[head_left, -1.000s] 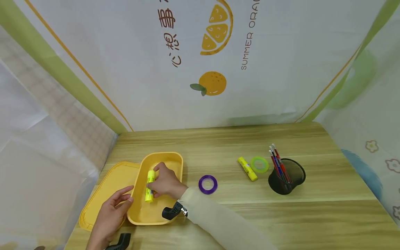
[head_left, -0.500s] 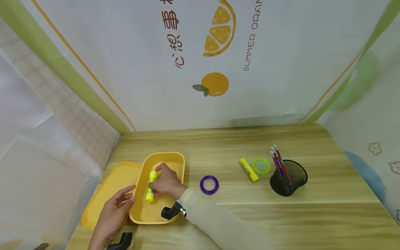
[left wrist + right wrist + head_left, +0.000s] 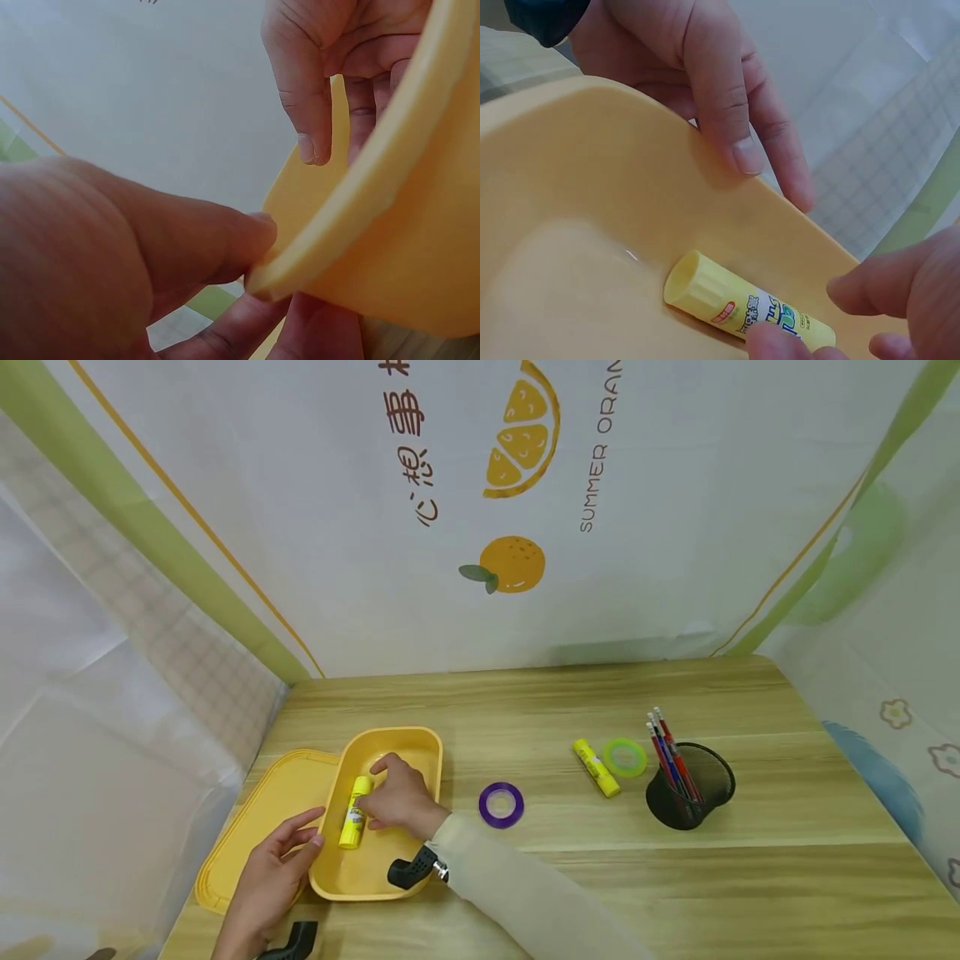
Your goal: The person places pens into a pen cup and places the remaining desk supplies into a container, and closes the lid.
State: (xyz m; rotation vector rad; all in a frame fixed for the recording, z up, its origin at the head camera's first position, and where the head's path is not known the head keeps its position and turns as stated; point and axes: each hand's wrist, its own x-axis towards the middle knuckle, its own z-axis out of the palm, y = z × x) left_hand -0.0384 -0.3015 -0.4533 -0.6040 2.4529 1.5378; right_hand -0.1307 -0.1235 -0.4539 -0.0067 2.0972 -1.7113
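Note:
A yellow glue stick (image 3: 352, 824) lies in the yellow plastic box (image 3: 360, 878), along its left wall. My right hand (image 3: 403, 795) is inside the box just right of the glue stick, thumb and fingers spread apart. In the right wrist view a fingertip overlaps the lower part of the glue stick (image 3: 712, 295); whether it touches cannot be told. My left hand (image 3: 270, 872) holds the box's left rim, the thumb on the rim and other fingers outside below it, as the left wrist view shows at the rim (image 3: 315, 251).
The yellow lid (image 3: 258, 814) lies left of the box, partly under my left hand. To the right are a purple tape roll (image 3: 487, 810), another yellow glue stick (image 3: 596, 767), a green tape roll (image 3: 639, 760) and a black mesh cup (image 3: 667, 806) with several pencils (image 3: 670, 758).
My right hand has let go of the glue stick, its fingers parting from it. The glue stick has shifted slightly left against the box wall. My left hand stays at the rim.

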